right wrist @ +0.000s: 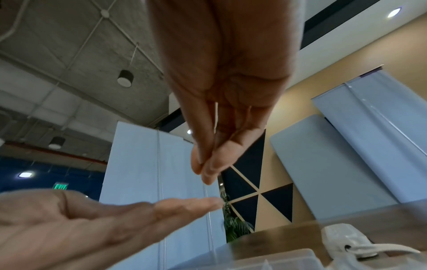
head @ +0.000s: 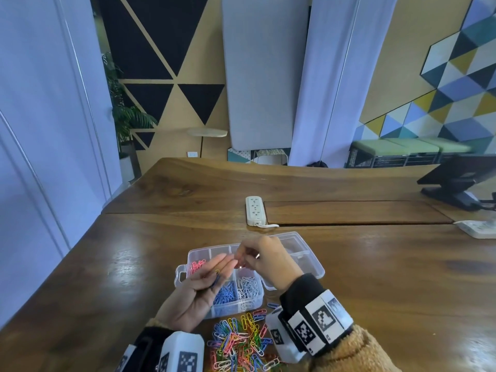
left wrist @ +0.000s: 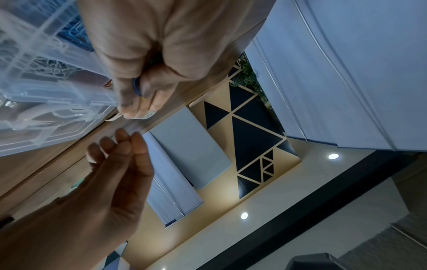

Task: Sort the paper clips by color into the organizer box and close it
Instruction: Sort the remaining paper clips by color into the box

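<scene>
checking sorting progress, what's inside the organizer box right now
In the organizer box, three compartments hold clips: pink clips, blue clips and white clips. The far-left cells look empty. The left hand and right hand cover the middle cells, so their contents cannot be seen.

Loose clips [head: 241, 342] lie before the organizer box [head: 308, 269] on the table [head: 375, 277].

mustard knit sleeves [head: 357, 353], black wristbands [head: 300, 289], white marker-printed wrist cameras [head: 319, 322]

Wooden table [head: 134, 264] bears organizer box [head: 252, 299], loose clips [head: 239, 342], power strip [head: 255, 210].
</scene>
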